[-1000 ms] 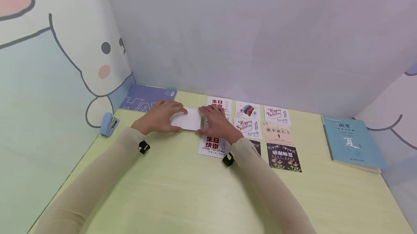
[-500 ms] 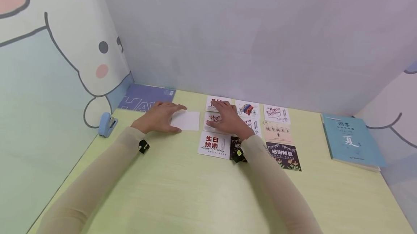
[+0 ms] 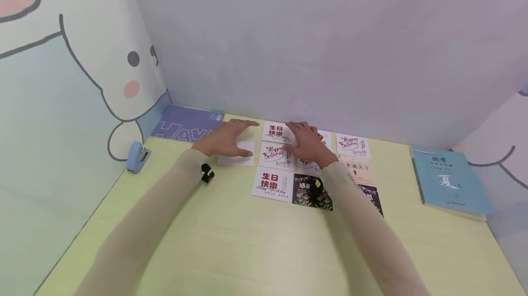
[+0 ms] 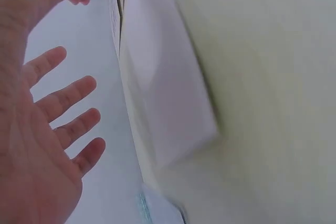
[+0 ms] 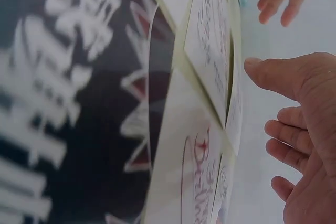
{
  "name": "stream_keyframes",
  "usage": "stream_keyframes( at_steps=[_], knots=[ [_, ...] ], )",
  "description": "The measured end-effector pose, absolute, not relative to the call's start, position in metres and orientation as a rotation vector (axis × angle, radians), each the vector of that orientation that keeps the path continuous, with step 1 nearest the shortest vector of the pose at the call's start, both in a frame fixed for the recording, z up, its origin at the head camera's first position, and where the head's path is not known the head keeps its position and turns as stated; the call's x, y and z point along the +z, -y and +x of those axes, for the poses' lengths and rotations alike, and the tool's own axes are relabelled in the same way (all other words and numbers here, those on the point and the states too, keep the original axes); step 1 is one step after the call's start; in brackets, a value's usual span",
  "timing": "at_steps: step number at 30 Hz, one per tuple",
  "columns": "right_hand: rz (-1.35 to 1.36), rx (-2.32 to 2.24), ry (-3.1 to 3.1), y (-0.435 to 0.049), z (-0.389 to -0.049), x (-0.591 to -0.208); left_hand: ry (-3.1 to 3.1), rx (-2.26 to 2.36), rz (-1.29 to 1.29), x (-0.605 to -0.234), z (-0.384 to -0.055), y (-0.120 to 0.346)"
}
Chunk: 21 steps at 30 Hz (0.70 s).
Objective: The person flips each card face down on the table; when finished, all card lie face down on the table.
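Hovering over the blank white card (image 3: 236,161) with the left hand (image 3: 224,138), with fingers spread and thumb stretched out above, gripping nothing. Spreading the right hand (image 3: 311,145) over the far row, with thumb set apart from loosely bent fingers; gripping nothing there either, though hard to tell whether touching the partly covered card with the picture (image 3: 326,138). To place the blank white card: on the pale table (image 3: 231,241), just left of the Happy Birthday card (image 3: 273,156) and to the near right of the purple notebook (image 3: 181,124). Should handle as light and thin, stiff enough to keep its shape when lifted, yet easily creased at a corner. Likely to slide under a sideways push, so best pinched lightly by the left and right edges, low against the table, without squeezing hard enough to bow the middle
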State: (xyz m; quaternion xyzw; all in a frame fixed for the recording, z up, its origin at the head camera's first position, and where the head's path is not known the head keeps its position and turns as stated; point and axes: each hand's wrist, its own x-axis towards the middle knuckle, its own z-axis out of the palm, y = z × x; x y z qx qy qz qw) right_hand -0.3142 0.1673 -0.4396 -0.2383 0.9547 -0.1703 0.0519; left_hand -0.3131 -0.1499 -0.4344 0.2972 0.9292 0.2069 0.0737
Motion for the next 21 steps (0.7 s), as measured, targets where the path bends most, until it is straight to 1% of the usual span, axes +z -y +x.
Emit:
stream_keyframes(
  at_steps=[6, 12, 21],
  knots=[
    [-0.647, -0.571, -2.921, -0.178, -0.319, -0.445, -2.805, 0.649, 0.880, -0.432, -0.329, 0.121],
    [-0.617, -0.629, -2.912, -0.184, -0.321, -0.446, -2.792, 0.627, 0.899, -0.431, -0.337, 0.097],
    [-0.620, -0.599, -2.908, -0.182, -0.325, -0.445, -2.759, 0.555, 0.876, -0.425, -0.347, 0.079]
  ],
)
